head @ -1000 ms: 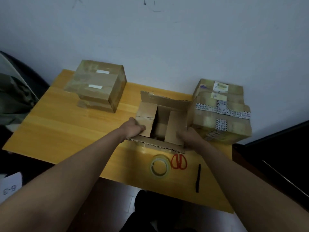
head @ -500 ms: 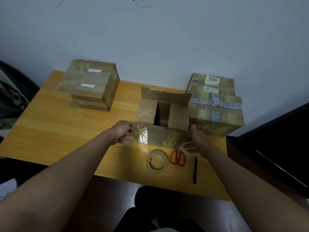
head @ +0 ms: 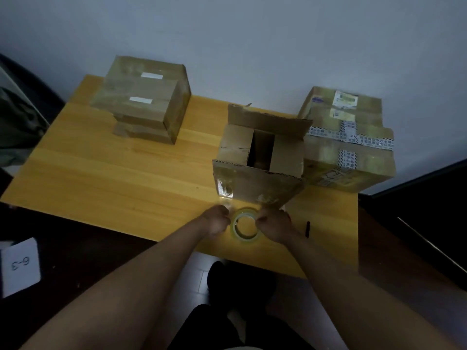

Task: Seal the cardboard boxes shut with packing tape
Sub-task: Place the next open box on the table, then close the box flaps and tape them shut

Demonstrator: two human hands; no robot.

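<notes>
Tape roll (head: 244, 226) low in the centre of the frame, lying flat on the desk (head: 126, 178) near its front edge, between both hands. Left hand (head: 216, 221) against the roll's left side, fingers curled in at its rim. Right hand (head: 274, 224) against the right side, fingers curled likewise; whether gripping the roll or only touching it cannot be told. Both forearms reaching up from the bottom corners of the frame.

Open box (head: 260, 170) just above the hands, centre-right: near flap hanging down toward the roll, far flap standing up, two side flaps folded partly inward with a dark gap between. Shiny old tape at the near flap's left corner.

Sealed box (head: 353, 145) touching the open box on its right, wrapped in clear tape and printed strips, with labels on top. Stacked boxes (head: 144, 102) at upper left of the desk, well apart, bearing two white strips.

Black pen (head: 307, 229) just right of the right hand. White card (head: 21, 266) marked "6-3" at lower left, off the desk. Grey wall behind.
</notes>
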